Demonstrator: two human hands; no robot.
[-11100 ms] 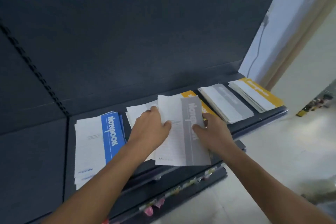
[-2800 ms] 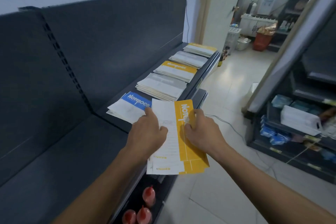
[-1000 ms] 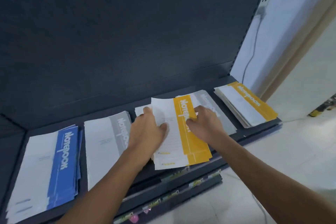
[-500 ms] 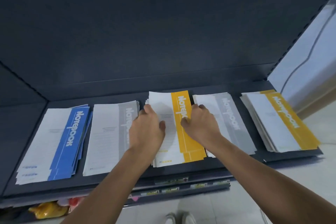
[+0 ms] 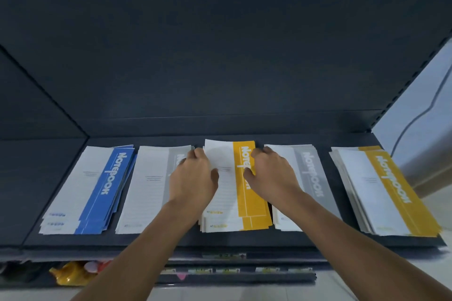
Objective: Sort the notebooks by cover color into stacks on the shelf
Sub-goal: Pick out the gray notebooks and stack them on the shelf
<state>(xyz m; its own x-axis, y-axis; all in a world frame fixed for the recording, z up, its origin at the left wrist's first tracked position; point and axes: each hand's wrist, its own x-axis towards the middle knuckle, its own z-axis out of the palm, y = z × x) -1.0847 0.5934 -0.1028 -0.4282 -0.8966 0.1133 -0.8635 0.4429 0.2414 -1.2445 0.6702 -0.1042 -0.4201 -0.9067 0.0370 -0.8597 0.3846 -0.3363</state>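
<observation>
Across the lower middle of the frame, on the dark shelf, we see the blue stack, left grey stack, centre yellow stack, right grey stack and right yellow stack. The left hand grips the centre yellow stack's left edge with curled fingers, thumb on the white cover. The right hand grips its right edge the same way. Wrists hide part of both grey stacks.

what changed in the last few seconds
The yellow notebooks, held in the air before the shelf earlier, now lie on it between the left grey stack and right grey stack. The left hand and right hand still grip their edges. Those, the blue stack and the far-right yellow stack stayed put.
</observation>
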